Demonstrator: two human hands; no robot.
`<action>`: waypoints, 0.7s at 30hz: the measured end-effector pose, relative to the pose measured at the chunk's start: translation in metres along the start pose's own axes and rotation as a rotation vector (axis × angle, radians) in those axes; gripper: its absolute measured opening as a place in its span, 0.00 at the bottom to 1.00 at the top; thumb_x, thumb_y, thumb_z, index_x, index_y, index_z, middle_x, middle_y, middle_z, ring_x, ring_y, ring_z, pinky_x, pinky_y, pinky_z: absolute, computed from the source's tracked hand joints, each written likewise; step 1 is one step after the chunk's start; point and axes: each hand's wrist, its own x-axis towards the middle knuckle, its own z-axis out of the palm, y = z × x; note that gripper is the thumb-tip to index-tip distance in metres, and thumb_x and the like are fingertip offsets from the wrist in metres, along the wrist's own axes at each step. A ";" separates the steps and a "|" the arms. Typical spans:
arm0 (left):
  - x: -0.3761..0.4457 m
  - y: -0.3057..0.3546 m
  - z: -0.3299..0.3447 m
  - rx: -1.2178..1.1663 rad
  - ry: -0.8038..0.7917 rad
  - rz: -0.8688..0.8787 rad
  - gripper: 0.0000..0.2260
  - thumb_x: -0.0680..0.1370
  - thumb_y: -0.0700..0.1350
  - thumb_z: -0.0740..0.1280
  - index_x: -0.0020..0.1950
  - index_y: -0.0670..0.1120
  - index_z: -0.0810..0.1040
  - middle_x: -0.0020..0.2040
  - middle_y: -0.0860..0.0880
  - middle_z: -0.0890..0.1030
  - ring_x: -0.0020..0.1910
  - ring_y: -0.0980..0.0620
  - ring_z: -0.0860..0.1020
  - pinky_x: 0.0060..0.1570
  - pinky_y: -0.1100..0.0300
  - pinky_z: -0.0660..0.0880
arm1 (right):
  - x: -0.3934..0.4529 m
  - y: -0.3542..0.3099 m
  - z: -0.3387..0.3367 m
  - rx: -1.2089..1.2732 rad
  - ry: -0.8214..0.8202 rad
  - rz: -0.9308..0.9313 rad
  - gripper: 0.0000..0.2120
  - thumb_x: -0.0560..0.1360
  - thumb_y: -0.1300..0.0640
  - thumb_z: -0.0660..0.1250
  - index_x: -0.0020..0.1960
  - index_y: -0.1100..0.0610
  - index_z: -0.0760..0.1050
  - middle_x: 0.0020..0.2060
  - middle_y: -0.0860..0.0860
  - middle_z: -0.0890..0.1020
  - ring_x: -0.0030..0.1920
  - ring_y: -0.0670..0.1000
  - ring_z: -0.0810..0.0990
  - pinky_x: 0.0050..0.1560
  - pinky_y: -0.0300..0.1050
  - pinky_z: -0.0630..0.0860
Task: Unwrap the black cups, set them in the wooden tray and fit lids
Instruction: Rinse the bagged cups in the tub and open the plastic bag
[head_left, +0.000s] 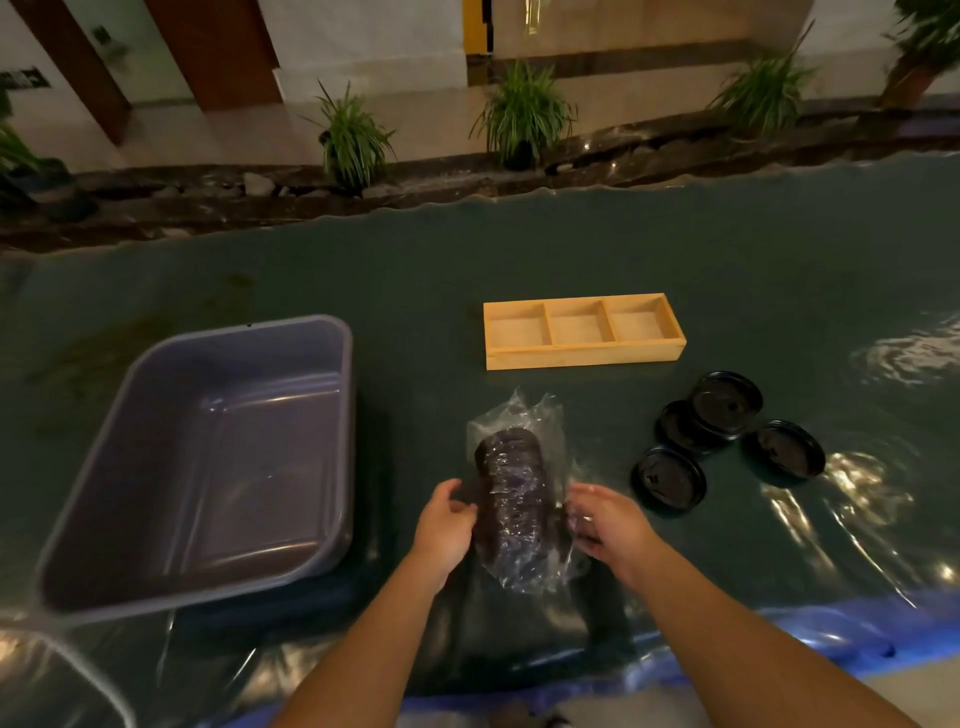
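A stack of black cups (514, 493) lies on its side in a clear plastic wrap, near the table's front middle. My left hand (447, 525) grips the wrap on the stack's left side. My right hand (605, 522) holds the wrap on its right side. Beyond the stack stands the wooden tray (584, 356) with three compartments, all bare. Several black lids (724, 402) lie to the right of the cups; two of them overlap.
A large grey plastic tub (208, 462) stands at the left, with nothing in it. A dark green shiny sheet (675, 244) covers the table. Potted plants (522, 114) line a ledge behind the table's far edge.
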 end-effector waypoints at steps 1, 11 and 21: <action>0.001 0.001 -0.002 -0.006 0.035 0.002 0.20 0.80 0.41 0.63 0.73 0.48 0.67 0.55 0.46 0.79 0.54 0.46 0.79 0.61 0.46 0.76 | 0.001 0.001 0.001 -0.011 -0.001 0.001 0.09 0.74 0.60 0.69 0.54 0.53 0.79 0.36 0.52 0.81 0.38 0.51 0.78 0.45 0.47 0.77; -0.009 0.030 0.012 0.453 0.102 0.134 0.52 0.62 0.72 0.70 0.78 0.55 0.49 0.73 0.46 0.57 0.73 0.42 0.60 0.68 0.41 0.65 | 0.001 0.000 0.012 -0.078 -0.026 -0.053 0.07 0.74 0.59 0.71 0.51 0.53 0.81 0.38 0.53 0.82 0.33 0.49 0.78 0.33 0.40 0.76; 0.004 -0.015 -0.048 0.015 0.076 0.138 0.26 0.71 0.60 0.73 0.65 0.51 0.74 0.59 0.50 0.80 0.53 0.53 0.80 0.50 0.60 0.76 | 0.002 -0.001 -0.004 -0.045 0.053 -0.010 0.04 0.76 0.61 0.68 0.49 0.56 0.81 0.38 0.54 0.83 0.32 0.49 0.78 0.39 0.44 0.77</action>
